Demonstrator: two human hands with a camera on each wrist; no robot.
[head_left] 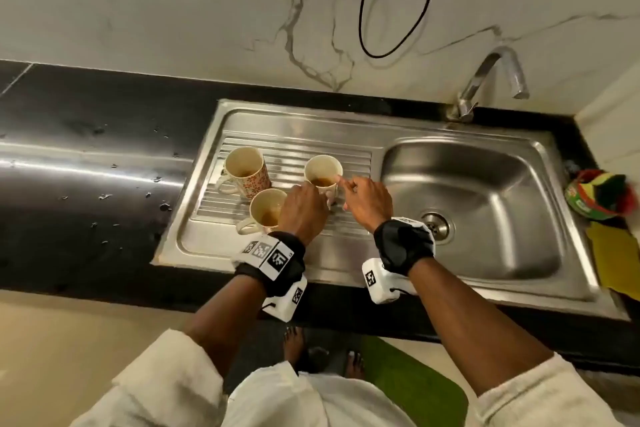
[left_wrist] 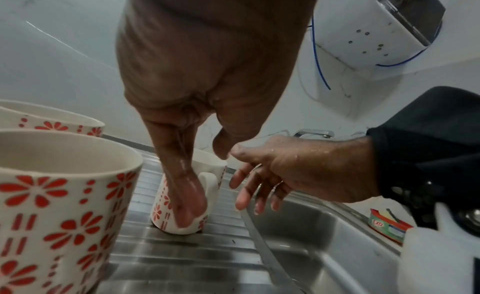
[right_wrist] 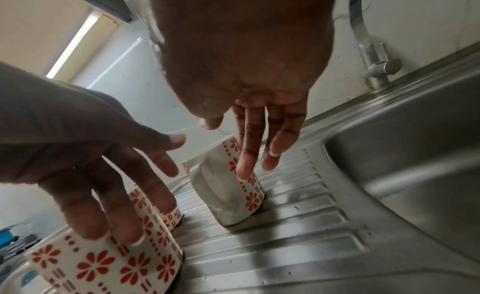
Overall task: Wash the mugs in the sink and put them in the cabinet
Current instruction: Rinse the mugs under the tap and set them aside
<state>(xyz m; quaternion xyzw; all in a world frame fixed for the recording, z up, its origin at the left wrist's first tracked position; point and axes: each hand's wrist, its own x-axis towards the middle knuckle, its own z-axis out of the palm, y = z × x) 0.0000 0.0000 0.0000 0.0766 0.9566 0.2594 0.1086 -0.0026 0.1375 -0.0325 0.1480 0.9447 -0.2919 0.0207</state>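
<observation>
Three flower-patterned mugs stand upright on the ribbed drainboard, left of the sink basin. The right mug holds brown residue, as do the near mug and the far mug.

Left hand: fingers extended down the side of the right mug, beside its handle, touching it; not curled round it.

Right hand: fingers straight and spread, just beside that mug at its rim; contact cannot be confirmed.

Tap stands behind the basin. Black desk carries water droplets. Soap tub sits right of the sink.
</observation>
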